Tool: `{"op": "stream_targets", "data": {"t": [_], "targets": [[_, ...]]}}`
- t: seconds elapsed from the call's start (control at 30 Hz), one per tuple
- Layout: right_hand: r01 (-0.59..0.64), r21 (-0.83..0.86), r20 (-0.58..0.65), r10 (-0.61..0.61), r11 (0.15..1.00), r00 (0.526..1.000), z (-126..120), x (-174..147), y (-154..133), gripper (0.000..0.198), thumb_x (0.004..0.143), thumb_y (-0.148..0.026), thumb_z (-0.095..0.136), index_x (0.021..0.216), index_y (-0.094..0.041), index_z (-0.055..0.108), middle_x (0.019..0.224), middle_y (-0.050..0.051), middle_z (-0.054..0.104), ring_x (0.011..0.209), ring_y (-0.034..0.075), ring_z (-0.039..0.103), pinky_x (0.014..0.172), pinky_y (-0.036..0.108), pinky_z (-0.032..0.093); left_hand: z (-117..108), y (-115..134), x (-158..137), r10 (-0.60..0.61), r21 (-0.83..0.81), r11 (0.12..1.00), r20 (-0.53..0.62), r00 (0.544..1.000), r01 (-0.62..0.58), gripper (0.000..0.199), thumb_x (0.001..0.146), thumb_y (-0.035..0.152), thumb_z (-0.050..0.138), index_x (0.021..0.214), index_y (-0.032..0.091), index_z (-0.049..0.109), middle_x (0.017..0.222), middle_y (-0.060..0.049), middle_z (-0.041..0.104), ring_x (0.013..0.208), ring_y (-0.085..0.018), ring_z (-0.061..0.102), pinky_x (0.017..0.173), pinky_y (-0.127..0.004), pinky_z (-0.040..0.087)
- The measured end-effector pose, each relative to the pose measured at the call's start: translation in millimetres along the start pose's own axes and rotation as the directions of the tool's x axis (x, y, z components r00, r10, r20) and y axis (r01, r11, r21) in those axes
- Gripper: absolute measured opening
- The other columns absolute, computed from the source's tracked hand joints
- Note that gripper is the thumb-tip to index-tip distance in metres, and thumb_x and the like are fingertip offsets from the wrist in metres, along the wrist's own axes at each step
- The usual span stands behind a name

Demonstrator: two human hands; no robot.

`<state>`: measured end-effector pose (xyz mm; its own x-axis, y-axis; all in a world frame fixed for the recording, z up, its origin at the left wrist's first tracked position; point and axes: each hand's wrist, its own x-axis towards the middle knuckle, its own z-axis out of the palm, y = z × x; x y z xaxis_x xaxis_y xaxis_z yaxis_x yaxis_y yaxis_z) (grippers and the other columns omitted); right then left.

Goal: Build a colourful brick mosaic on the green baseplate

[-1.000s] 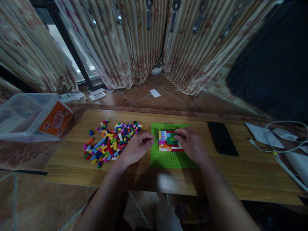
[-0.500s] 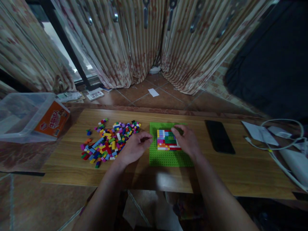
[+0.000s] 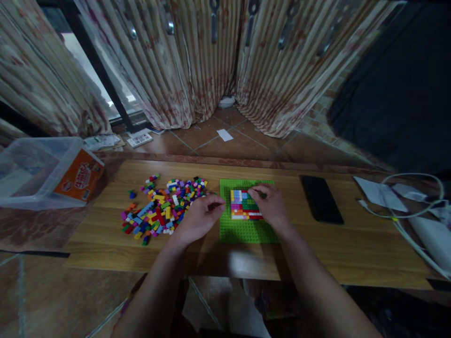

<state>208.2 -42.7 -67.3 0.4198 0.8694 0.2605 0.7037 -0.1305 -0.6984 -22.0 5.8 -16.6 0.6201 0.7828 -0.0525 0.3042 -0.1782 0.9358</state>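
Observation:
A green studded baseplate (image 3: 246,234) lies on the wooden table, bearing a low, roughly rectangular build of multicoloured toy bricks (image 3: 237,207) with green in its middle. Over the build's right part is my right hand (image 3: 270,205), thumb and fingers drawn together at the upper bricks; whatever they grip is hidden. My left hand (image 3: 201,218) hovers by the plate's left edge, its thumb and forefinger tips pinched. Anything between them is too small to make out. Left of that hand spreads a pile of loose toy bricks (image 3: 160,211), partly covered by it.
A black phone (image 3: 321,199) lies right of the baseplate. Farther right are white cables (image 3: 391,218) and papers (image 3: 380,193). A clear plastic bin (image 3: 35,164) with an orange label stands at the left. Curtains (image 3: 197,70) hang beyond the wooden table (image 3: 225,263).
My right hand has shifted slightly left over the brick build. The left hand stays pinched by the plate's edge, nearly unmoved. The view has shifted a little.

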Motion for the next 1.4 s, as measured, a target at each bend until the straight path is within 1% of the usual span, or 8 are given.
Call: {"op": "stream_targets", "data": {"t": [0.4, 0.47, 0.57, 0.67, 0.9, 1.07, 1.2, 1.4], "targets": [[-0.132, 0.260, -0.037, 0.146, 0.957, 0.989, -6.7, -1.4, -8.1, 0.033, 0.081, -0.055, 0.062, 0.081, -0.026, 0.076, 0.100, 0.006, 0.073, 0.102, 0.024, 0.063, 0.098, 0.044, 0.044, -2.5, -1.7, 1.1, -0.011, -0.113, 0.994, -0.072, 0.997, 0.003, 0.020, 0.083, 0.032, 0.063, 0.091, 0.016, 0.072, 0.079, -0.002, 0.069, 0.072, -0.015, 0.059, 0.067, -0.025, 0.045], [-0.234, 0.450, -0.069, 0.295, 0.862, 0.953, -13.2, 2.9, -9.1, 0.041, 0.081, -0.060, 0.059, 0.081, -0.023, 0.076, 0.096, 0.007, 0.075, 0.099, 0.023, 0.065, 0.091, 0.040, 0.047, -6.7, -2.9, 1.0, -0.011, -0.120, 0.993, -0.103, 0.995, -0.001, 0.019, 0.082, 0.033, 0.064, 0.091, 0.017, 0.072, 0.079, -0.002, 0.069, 0.071, -0.015, 0.060, 0.066, -0.025, 0.046], [-0.306, 0.669, -0.170, 0.540, 0.677, 0.824, -23.6, 11.0, -9.0, 0.045, 0.077, -0.062, 0.062, 0.079, -0.019, 0.073, 0.087, 0.008, 0.075, 0.087, 0.021, 0.068, 0.075, 0.033, 0.049, -13.6, -6.0, 1.4, -0.037, -0.158, 0.987, -0.156, 0.987, 0.012, 0.022, 0.082, 0.035, 0.065, 0.092, 0.017, 0.071, 0.080, -0.003, 0.070, 0.070, -0.015, 0.062, 0.066, -0.027, 0.048], [-0.248, 0.731, -0.238, 0.578, 0.636, 0.780, -30.1, 15.8, -11.7, 0.040, 0.075, -0.057, 0.067, 0.077, -0.018, 0.071, 0.082, 0.005, 0.074, 0.077, 0.017, 0.067, 0.066, 0.029, 0.047, -20.6, -6.9, 2.1, -0.075, -0.247, 0.969, -0.245, 0.967, 0.013, 0.025, 0.080, 0.037, 0.067, 0.092, 0.016, 0.071, 0.081, -0.004, 0.071, 0.072, -0.017, 0.065, 0.067, -0.028, 0.051], [-0.022, 0.535, -0.358, 0.251, 0.845, 0.899, -21.9, 2.0, -54.2, 0.037, 0.088, -0.050, 0.058, 0.079, -0.017, 0.072, 0.076, 0.003, 0.071, 0.069, 0.015, 0.064, 0.066, 0.029, 0.050, -43.0, 0.9, -2.8, -0.149, -0.411, 0.901, -0.596, 0.789, -0.140, 0.027, 0.069, 0.035, 0.077, 0.084, 0.014, 0.071, 0.075, -0.002, 0.069, 0.068, -0.012, 0.062, 0.066, -0.023, 0.052], [0.171, 0.370, -0.148, -0.123, 0.913, 0.981, -2.7, -23.1, -88.2, 0.023, 0.093, -0.038, 0.058, 0.086, -0.020, 0.071, 0.082, 0.002, 0.071, 0.077, 0.017, 0.066, 0.070, 0.029, 0.051, -58.4, 0.0, -9.4, -0.204, -0.453, 0.864, -0.712, 0.672, -0.218, 0.025, 0.070, 0.034, 0.075, 0.084, 0.014, 0.070, 0.069, 0.001, 0.065, 0.058, -0.008, 0.057, 0.059, -0.019, 0.048], [0.367, 0.310, 0.146, -0.425, 0.877, 0.893, 15.5, -43.8, -101.6, 0.014, 0.094, -0.025, 0.056, 0.095, -0.022, 0.070, 0.093, 0.004, 0.071, 0.088, 0.018, 0.067, 0.078, 0.031, 0.051, -65.4, -1.8, -12.0, -0.218, -0.466, 0.847, -0.745, 0.630, -0.257, 0.025, 0.071, 0.035, 0.075, 0.084, 0.014, 0.070, 0.066, 0.002, 0.063, 0.052, -0.006, 0.052, 0.054, -0.018, 0.043], [0.407, 0.233, 0.299, -0.463, 0.883, 0.834, 39.0, -58.6, -106.4, 0.013, 0.091, -0.022, 0.057, 0.096, -0.023, 0.070, 0.094, 0.005, 0.070, 0.088, 0.020, 0.067, 0.078, 0.033, 0.053, -79.1, -3.2, -19.5, -0.228, -0.466, 0.809, -0.811, 0.539, -0.359, 0.019, 0.074, 0.033, 0.072, 0.081, 0.015, 0.070, 0.066, 0.002, 0.063, 0.052, -0.005, 0.052, 0.053, -0.017, 0.042]]}}
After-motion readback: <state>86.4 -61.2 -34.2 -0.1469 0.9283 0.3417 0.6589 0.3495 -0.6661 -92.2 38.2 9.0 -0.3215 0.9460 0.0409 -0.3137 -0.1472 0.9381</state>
